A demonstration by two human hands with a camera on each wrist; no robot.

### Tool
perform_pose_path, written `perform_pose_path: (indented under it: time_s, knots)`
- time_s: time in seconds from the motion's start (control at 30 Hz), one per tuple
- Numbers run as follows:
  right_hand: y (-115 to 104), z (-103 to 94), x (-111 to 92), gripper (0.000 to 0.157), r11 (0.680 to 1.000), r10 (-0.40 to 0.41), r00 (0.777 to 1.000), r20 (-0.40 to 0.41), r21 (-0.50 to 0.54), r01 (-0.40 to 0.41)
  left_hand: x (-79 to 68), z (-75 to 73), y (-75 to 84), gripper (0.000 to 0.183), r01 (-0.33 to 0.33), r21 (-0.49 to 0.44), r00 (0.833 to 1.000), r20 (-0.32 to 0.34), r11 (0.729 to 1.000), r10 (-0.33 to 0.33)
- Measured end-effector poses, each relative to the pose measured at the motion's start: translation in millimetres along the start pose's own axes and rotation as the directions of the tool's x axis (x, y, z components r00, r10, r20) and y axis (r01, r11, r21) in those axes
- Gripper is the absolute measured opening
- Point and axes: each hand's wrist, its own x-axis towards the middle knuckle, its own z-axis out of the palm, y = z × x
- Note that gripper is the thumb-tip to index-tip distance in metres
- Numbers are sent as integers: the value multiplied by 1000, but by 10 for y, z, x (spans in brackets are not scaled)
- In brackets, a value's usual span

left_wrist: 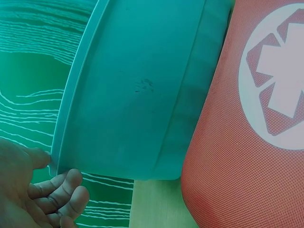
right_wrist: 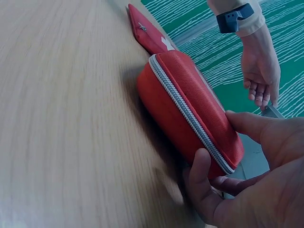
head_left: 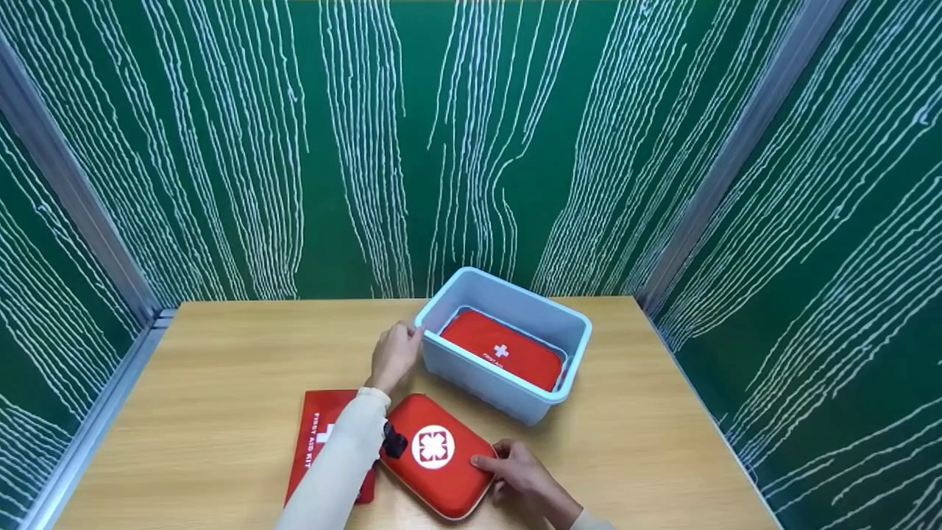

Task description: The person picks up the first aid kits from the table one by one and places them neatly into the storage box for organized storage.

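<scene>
My left hand (head_left: 395, 355) pinches the left corner of the rim of a light blue plastic bin (head_left: 478, 379), thumb and fingers at the edge in the left wrist view. Inside the bin lies a red first aid pouch (head_left: 471, 329) with a white cross. In front of the bin is a red zippered first aid case (head_left: 464, 482) with a round white emblem. My right hand (head_left: 526, 475) grips its right end, thumb on top and fingers along the side. The right wrist view shows the case's zipper (right_wrist: 183, 107) facing the camera.
A flat red first aid kit pouch (head_left: 298, 442) lies at the left, partly hidden under my left forearm. The wooden table (head_left: 221, 368) meets green walls with white wavy lines. Metal posts (head_left: 728, 169) stand at the back corners.
</scene>
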Motion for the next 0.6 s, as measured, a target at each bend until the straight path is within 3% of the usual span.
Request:
perform_pose_path:
  time_s: [0.6]
  knots:
    - [10,-129,-57,41,984,66,998,19,165,-68,-9,4,9,26,33,-52,999,27,998,-32]
